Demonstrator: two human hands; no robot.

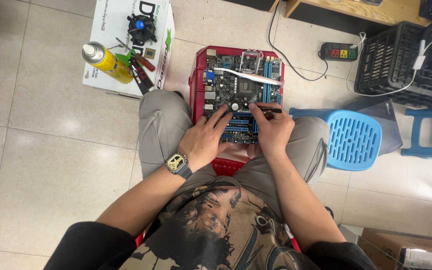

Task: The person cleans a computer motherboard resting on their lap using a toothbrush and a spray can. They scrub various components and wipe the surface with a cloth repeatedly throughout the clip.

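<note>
While the motherboard (241, 90) lies flat on a red stool (198, 75) between my knees, my left hand (205, 141) rests on its near edge, fingers spread and gripping nothing. My right hand (272, 131) pinches a thin dark tool (268, 106), tip on the board. A yellow spray can (105, 61) sits on a box well left.

Gold-faced wristwatch (177, 162), grey trousers (163, 125), black patterned shirt (216, 225).
</note>
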